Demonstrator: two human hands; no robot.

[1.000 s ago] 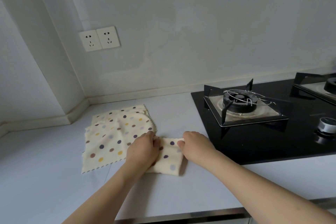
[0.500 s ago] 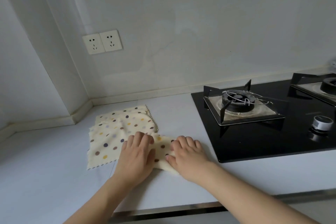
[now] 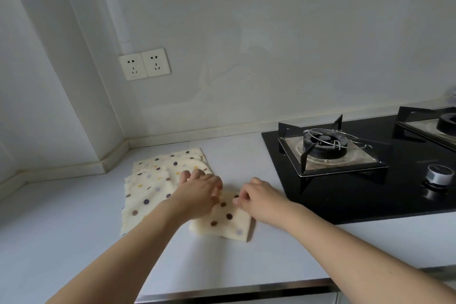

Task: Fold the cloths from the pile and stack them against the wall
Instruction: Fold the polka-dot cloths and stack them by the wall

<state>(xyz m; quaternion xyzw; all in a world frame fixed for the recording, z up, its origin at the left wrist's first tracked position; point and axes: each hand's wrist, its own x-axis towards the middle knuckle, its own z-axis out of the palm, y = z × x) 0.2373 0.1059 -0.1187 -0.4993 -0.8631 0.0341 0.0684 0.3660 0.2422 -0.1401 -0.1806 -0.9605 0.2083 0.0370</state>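
Left hand (image 3: 197, 195): fingers now curled, lifted off the folded cloth (image 3: 225, 221).
Right hand (image 3: 259, 196): pinches cloth's far edge, no longer flat.
Pile (image 3: 153, 185): unmoved on bench (image 3: 74, 217).

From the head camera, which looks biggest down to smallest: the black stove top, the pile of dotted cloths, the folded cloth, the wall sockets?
1. Black stove top, though cut off at the right edge.
2. Pile of dotted cloths.
3. Folded cloth and wall sockets look close; the cloth is partly covered and nearer, so unsure.

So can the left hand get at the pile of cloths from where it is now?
Probably yes. The left hand lies over the near edge of the pile of cloths, and nothing stands between them on the counter.
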